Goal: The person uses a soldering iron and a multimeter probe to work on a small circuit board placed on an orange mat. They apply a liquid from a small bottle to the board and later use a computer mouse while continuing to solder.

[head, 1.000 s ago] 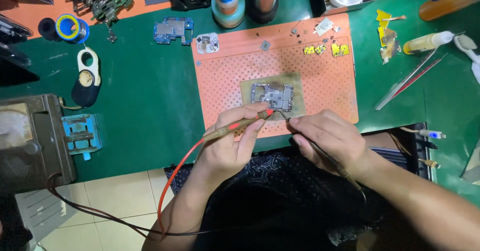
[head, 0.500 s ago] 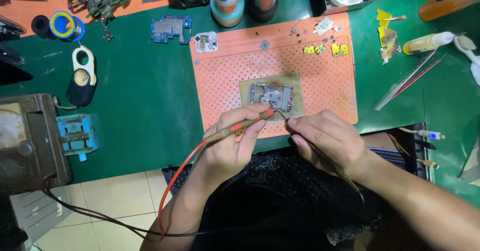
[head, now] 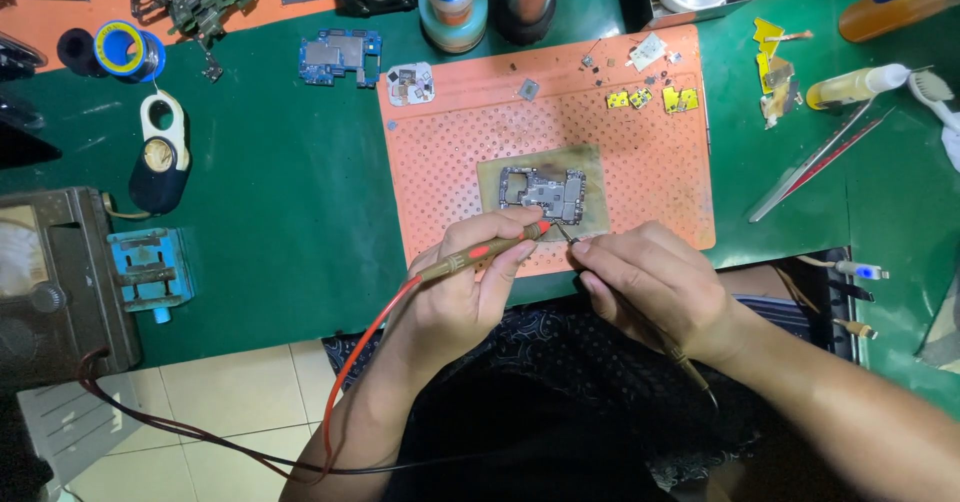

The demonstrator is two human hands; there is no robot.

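On a green workbench (head: pixel 270 222), an orange perforated mat (head: pixel 650 172) carries a small circuit board (head: pixel 545 190) at its near edge. The left hand (head: pixel 465 287) grips a red test probe (head: pixel 480 255), the right hand (head: pixel 655 282) pinches a black probe (head: pixel 650 327); the 2 tips meet at the board's front edge.

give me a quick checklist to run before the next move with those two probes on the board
1. Left hand grips the red-banded test probe: ok.
2. Right hand grips the dark probe: ok.
3. Both tips reach the small grey circuit board: ok.
4. Exact contact points: cannot tell, too small.
5. Board lies flat on the orange perforated mat: ok.
6. Red lead wire hangs off the table edge: not ok, could snag.
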